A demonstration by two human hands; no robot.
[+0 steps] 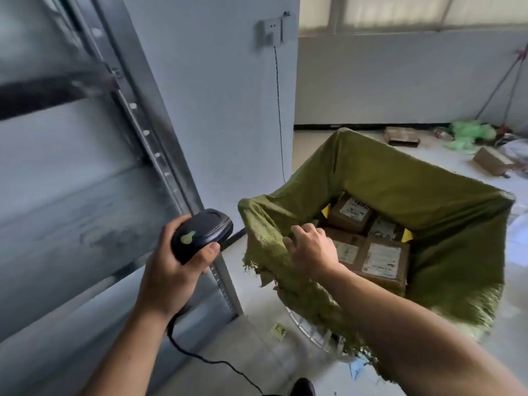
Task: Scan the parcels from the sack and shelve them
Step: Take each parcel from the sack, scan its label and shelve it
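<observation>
Head cam: left hand (171, 270) is wrapped round the scanner (205, 228), nose aimed toward the sack (414, 190), and right hand (310, 248) has fingers curled over the sack's near rim. Parcels (350, 214) sit down inside, just past and right of that hand, so it's easily the closer one. Nearest box (383, 261) lies flat, label up, long side running roughly away from me, I reckon.

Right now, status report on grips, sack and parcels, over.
Left grip holds scanner. Right grip holds sack by its rim. Parcels in open sack, none lifted. Nothing blocking them.
</observation>
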